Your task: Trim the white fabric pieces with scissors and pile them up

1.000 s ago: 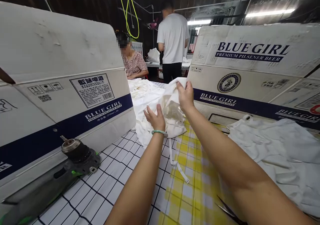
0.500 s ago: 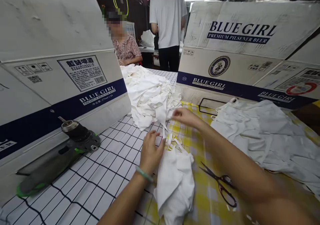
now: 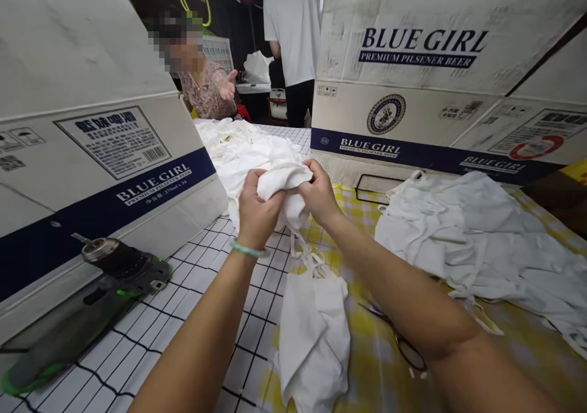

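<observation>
Between both hands a white cloth piece [image 3: 282, 177] is lifted at the near edge of a heap of white cloth pieces [image 3: 229, 150]. My left hand [image 3: 257, 211] grips its left side, thumb on top, a pale green bangle at the wrist. My right hand [image 3: 321, 193] pinches its right side. Below them lies another white cloth piece with thin straps [image 3: 314, 333], flat on the yellow checked cloth. Scissors [image 3: 397, 333] rest under my right forearm, partly hidden by it.
A cordless drill [image 3: 114, 284] lies at left beside a cardboard beer box [image 3: 105, 150]. Another beer box [image 3: 413, 107] stands at the back right, behind a second white cloth pile [image 3: 477, 235]. Across the table sits a person [image 3: 206, 82]; another person [image 3: 293, 40] stands behind.
My hands have moved up to the heap and taken hold of a cloth piece, raising it. The seated person has lifted a hand. The view has shifted slightly right.
</observation>
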Demonstrator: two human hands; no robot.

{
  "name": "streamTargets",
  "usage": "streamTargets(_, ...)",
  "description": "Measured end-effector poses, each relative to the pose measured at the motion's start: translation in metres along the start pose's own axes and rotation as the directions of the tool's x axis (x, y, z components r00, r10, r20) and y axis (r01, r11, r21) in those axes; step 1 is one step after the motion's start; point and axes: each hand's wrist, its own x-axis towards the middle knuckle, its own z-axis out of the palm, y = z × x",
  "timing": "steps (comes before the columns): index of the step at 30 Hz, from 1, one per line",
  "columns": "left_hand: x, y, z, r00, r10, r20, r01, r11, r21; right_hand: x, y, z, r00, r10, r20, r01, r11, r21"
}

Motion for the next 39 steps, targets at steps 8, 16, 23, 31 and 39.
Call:
streamTargets(8,-0.127,0.012,-0.089,0.905,-0.102,0.413,-0.06,0.931,0.361,-0.17,-0.018,-0.045,0.759,0.164,0.63,-0.11,0.986,-0.124)
streamTargets(16,-0.215,-0.005,-0.068,0.911,0.164,0.378,-0.369,0.734,0.57,-0.143,0.016,-0.075,0.927,0.221,0.304,-0.061,0.887,-0.458)
streamTargets(23,-0.261,0.012,-0.043,0.752,0.334,0.568,-0.486,0.863,0.136,-0.152,0.014,-0.034,0.946,0.161,0.281,-0.047,0.927,-0.372)
streamTargets(31,-0.276,0.023,-0.053,0.919,-0.147,0.365,0.18,0.982,-0.058,-0.248,-0.022,-0.074,0.909,0.151,0.389,-0.09,0.981,-0.172)
streamTargets(39,-0.271,0.072,-0.071,0.795,-0.395,0.46,0.562,0.765,-0.313,-0.308,-0.036,-0.088,0.927,-0.085,0.365,0.123,0.989,-0.081)
